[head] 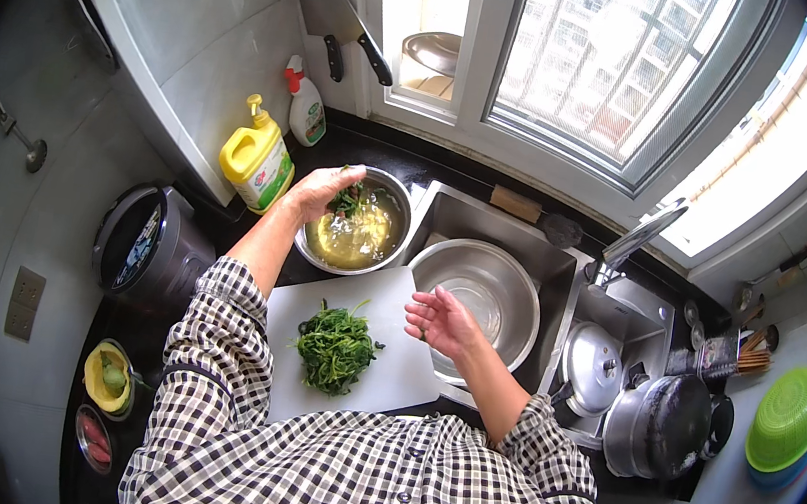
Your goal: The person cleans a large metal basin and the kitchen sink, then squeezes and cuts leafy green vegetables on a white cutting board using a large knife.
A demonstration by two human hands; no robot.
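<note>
My left hand (321,193) holds a small clump of dark leafy greens (346,203) over a steel bowl (401,243) of yellowish liquid. Its fingers partly cover the clump. Above the edge of the steel basin (528,297), my right hand (446,323) hangs palm up with its fingers apart and nothing in it. That basin sits in the sink and looks to hold a little clear water. On a white cutting board (395,383) between my arms lies a heap of wet, wilted greens (336,349).
A yellow pump bottle (257,166) and a spray bottle (307,112) stand left of the bowl. Beyond the basin is the faucet (635,239). Lidded pots (661,427) crowd the right. A dark appliance (155,244) stands left. Cleavers (339,10) hang on the wall.
</note>
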